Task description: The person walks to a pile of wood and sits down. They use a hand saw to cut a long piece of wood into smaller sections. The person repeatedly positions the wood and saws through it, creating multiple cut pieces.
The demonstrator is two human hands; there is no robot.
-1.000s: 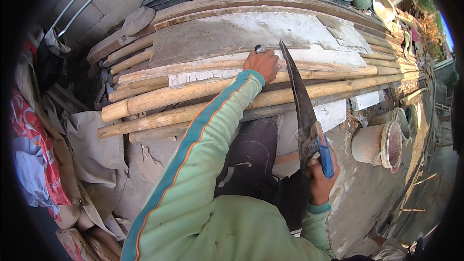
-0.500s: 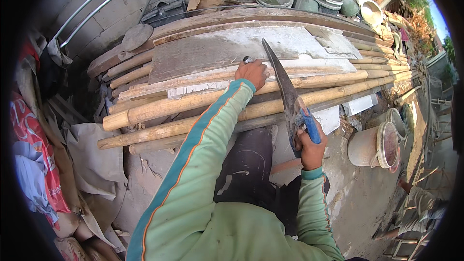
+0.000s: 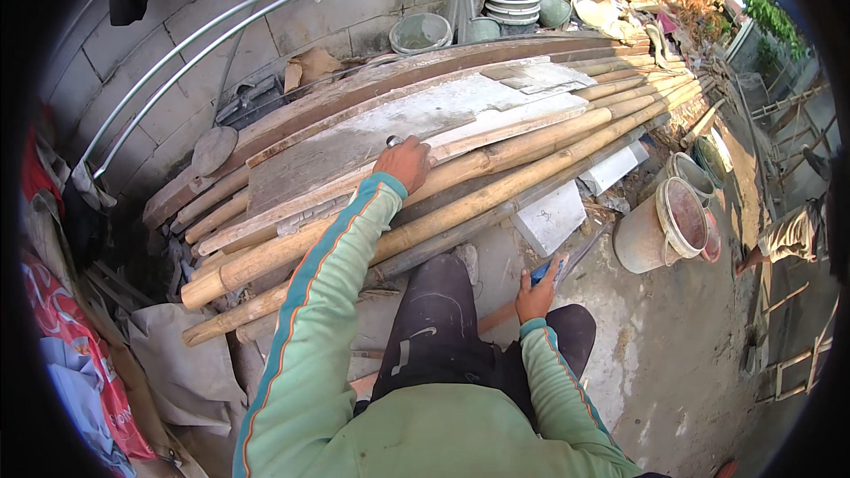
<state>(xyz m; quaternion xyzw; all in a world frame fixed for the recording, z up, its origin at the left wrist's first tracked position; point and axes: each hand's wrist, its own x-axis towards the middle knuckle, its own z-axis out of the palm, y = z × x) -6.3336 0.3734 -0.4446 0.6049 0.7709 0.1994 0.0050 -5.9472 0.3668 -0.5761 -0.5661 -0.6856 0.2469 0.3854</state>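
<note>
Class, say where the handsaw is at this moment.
In the head view, right of centre, the handsaw is in the person's right hand, its blade tip between a white panel and the nearer bucket.

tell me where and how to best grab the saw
Take the saw by its blue handle, probably coming from the person's own side, where the right hand grips it. The long blade points forward and to the right, away from the body, so this approach should keep fingers clear of it.
</note>
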